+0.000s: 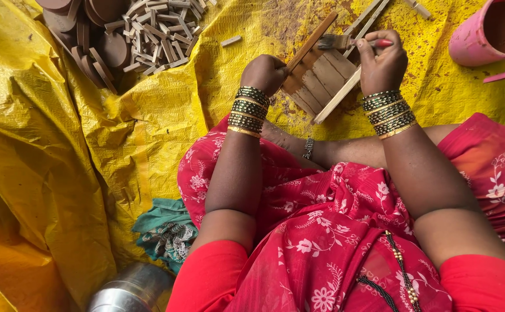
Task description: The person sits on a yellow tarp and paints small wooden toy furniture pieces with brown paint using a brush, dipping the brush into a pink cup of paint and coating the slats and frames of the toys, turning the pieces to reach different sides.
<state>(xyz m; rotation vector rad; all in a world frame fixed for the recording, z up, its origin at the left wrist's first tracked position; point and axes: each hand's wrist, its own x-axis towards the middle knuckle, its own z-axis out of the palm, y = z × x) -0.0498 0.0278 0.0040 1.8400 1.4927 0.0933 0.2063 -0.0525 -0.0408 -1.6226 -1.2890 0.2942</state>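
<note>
Wood panel [322, 75] of flat slats, lying on yellow tarp [79, 150]; left hand [264, 72] fingers curled, gripping its edge. Right hand [382, 58] fingers pinched on red-handled brush [345, 41], bristles touching panel. Pink mug [489, 34] top right; heap of wood pieces [125, 34] top left.

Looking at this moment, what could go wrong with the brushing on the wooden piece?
The left hand steadies the slatted wooden panel by one edge only, so it may tip under the paintbrush in the right hand. The yellow tarp is already stained brown; the red floral garment lies close and might catch drips.
</note>
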